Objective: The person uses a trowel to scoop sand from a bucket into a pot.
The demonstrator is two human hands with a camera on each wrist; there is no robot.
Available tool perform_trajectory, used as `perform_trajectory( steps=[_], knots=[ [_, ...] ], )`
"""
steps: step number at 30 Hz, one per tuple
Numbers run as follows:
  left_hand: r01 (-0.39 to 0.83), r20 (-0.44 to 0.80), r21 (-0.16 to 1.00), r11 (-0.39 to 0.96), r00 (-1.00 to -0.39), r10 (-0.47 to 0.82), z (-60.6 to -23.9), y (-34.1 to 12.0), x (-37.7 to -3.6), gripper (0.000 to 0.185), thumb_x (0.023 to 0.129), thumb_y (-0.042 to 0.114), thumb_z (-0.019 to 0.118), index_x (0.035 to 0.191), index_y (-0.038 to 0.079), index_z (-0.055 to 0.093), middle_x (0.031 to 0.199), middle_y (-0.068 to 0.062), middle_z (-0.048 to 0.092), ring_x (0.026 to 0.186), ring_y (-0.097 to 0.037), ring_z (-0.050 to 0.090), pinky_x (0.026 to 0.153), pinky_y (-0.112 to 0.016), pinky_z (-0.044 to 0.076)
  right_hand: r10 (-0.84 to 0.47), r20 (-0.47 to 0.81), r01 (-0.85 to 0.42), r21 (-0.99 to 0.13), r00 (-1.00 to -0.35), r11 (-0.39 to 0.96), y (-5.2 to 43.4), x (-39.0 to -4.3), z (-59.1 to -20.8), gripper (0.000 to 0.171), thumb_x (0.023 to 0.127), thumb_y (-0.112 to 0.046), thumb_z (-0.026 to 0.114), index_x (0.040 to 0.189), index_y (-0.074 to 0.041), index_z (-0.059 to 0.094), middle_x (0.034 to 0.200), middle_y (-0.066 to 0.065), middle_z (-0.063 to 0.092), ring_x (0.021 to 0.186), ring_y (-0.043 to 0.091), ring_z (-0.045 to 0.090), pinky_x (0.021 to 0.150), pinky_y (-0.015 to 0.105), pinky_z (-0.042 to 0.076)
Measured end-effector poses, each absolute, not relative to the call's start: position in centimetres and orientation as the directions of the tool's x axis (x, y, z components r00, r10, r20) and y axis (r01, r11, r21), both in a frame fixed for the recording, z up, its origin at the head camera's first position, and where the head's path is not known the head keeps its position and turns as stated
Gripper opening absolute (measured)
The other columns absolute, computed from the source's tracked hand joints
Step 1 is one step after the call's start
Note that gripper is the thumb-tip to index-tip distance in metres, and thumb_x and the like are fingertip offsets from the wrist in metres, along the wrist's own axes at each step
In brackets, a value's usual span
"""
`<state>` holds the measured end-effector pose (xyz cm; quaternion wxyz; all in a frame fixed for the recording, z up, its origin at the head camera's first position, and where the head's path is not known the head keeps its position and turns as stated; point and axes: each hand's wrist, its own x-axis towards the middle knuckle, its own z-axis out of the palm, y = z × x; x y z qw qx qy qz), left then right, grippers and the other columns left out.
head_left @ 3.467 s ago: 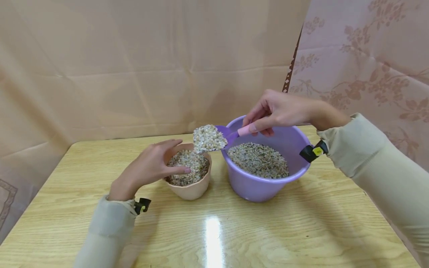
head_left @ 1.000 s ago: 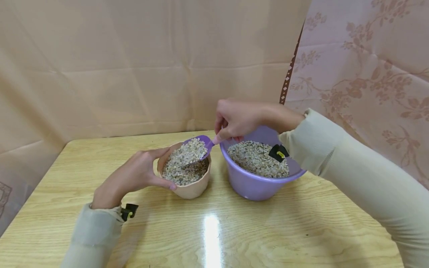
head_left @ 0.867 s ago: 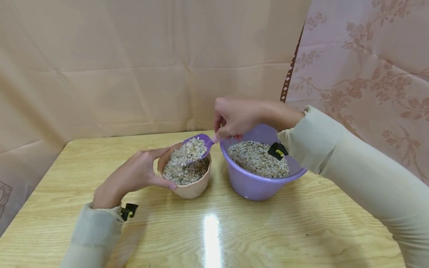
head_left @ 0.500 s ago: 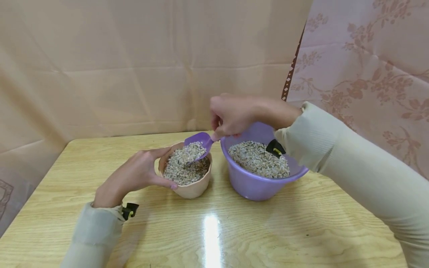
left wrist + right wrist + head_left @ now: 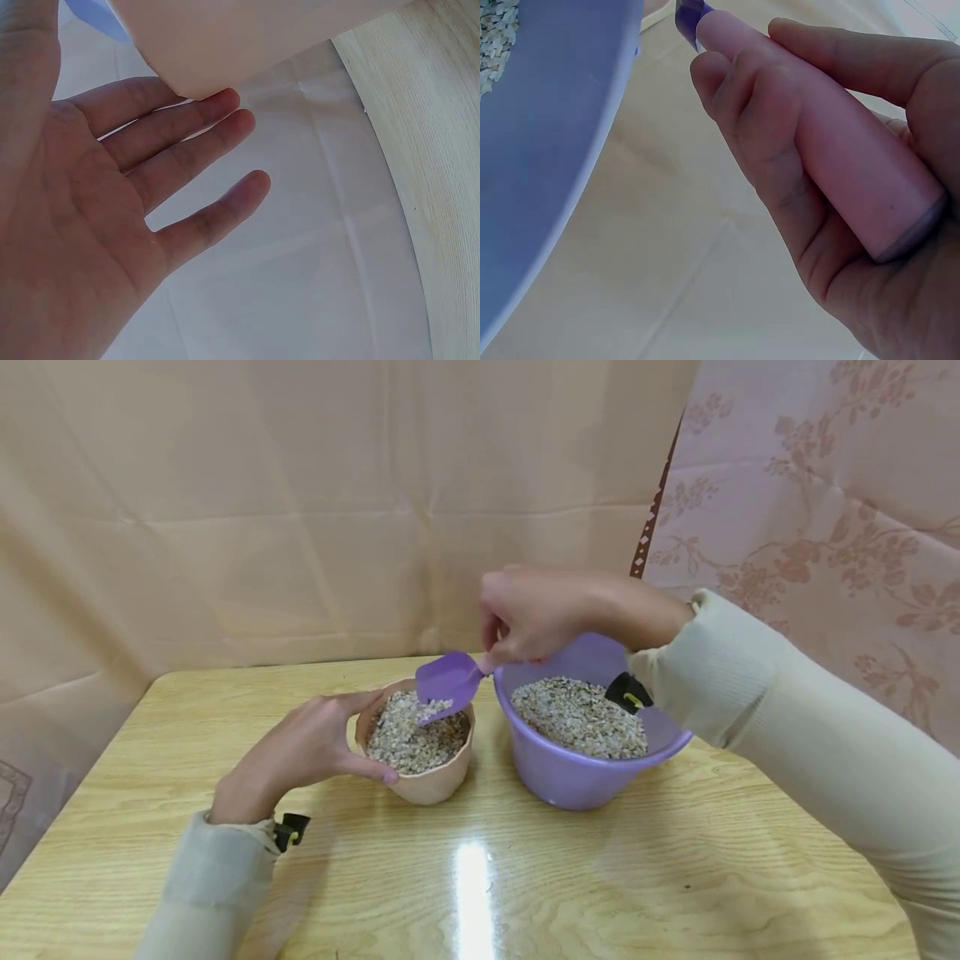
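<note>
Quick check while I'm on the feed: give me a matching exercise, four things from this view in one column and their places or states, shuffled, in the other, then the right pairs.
Things:
1. scoop
2. small pot
3. purple bucket
4. table

States or places:
A. steadied by the left hand
B. bears both containers
C. tipped over the small pot, held by the right hand
D. stands right of the small pot, grain inside

Pairs: 1-C, 2-A, 3-D, 4-B

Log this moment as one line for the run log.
right hand grips tipped purple scoop | over peach pot | left hand steadies pot | purple bucket beside
</note>
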<state>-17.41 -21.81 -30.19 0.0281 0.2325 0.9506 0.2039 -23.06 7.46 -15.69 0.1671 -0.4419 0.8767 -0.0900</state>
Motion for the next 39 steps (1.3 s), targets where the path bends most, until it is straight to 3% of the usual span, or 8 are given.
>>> perform_trajectory(
  steps=[9, 18, 30, 35, 39],
  knots=[
    [0.431, 0.036, 0.372, 0.822, -0.892, 0.451, -29.9, -21.8, -17.4, 0.113, 0.056, 0.077, 0.078, 0.145, 0.012, 0.052, 0.138, -0.012, 0.059, 0.124, -0.035, 0.057, 0.097, -0.056, 0.047, -0.809, -0.187, -0.754, -0.294, -0.558, 0.588, 8.1, -22.8, -15.8, 0.019, 0.090, -0.020, 0.072, 0.074, -0.015, 0.079, 0.049, -0.005, 0.061, 0.044, 0.010, 0.054, 0.052, 0.026, 0.043],
    [0.439, 0.037, 0.344, 0.830, -0.890, 0.455, -29.4, -21.9, -17.2, 0.112, 0.058, 0.077, 0.077, 0.144, 0.010, 0.054, 0.139, -0.014, 0.058, 0.124, -0.037, 0.057, 0.096, -0.057, 0.047, -0.800, -0.167, -0.752, -0.273, -0.577, 0.600, 8.3, -22.7, -15.6, 0.016, 0.090, -0.021, 0.073, 0.077, -0.014, 0.079, 0.051, -0.006, 0.063, 0.046, 0.011, 0.058, 0.052, 0.027, 0.044],
    [0.424, 0.014, 0.350, 0.835, -0.894, 0.448, -29.0, -22.1, -17.3, 0.109, 0.059, 0.073, 0.080, 0.144, 0.010, 0.053, 0.139, -0.013, 0.058, 0.124, -0.036, 0.057, 0.096, -0.057, 0.048, -0.791, -0.163, -0.761, -0.218, -0.589, 0.611, 7.9, -22.5, -14.8, 0.015, 0.089, -0.021, 0.075, 0.076, -0.014, 0.079, 0.061, -0.003, 0.067, 0.053, 0.012, 0.057, 0.053, 0.028, 0.046],
    [0.426, 0.021, 0.356, 0.832, -0.893, 0.449, -28.6, -22.0, -17.3, 0.105, 0.064, 0.073, 0.077, 0.143, 0.008, 0.055, 0.138, -0.014, 0.059, 0.123, -0.035, 0.057, 0.097, -0.056, 0.047, -0.799, -0.128, -0.764, -0.238, -0.587, 0.599, 8.8, -22.8, -15.0, 0.014, 0.089, -0.020, 0.073, 0.078, -0.013, 0.079, 0.059, -0.004, 0.064, 0.051, 0.009, 0.050, 0.051, 0.026, 0.041],
    [0.430, 0.041, 0.367, 0.825, -0.894, 0.447, -28.3, -21.8, -17.4, 0.094, 0.070, 0.065, 0.080, 0.141, 0.007, 0.056, 0.136, -0.013, 0.060, 0.123, -0.035, 0.057, 0.098, -0.055, 0.047, -0.790, -0.125, -0.727, -0.327, -0.601, 0.604, 10.3, -23.3, -15.4, 0.014, 0.091, -0.019, 0.071, 0.083, -0.010, 0.079, 0.054, -0.002, 0.061, 0.047, 0.007, 0.048, 0.046, 0.023, 0.037]
  ],
)
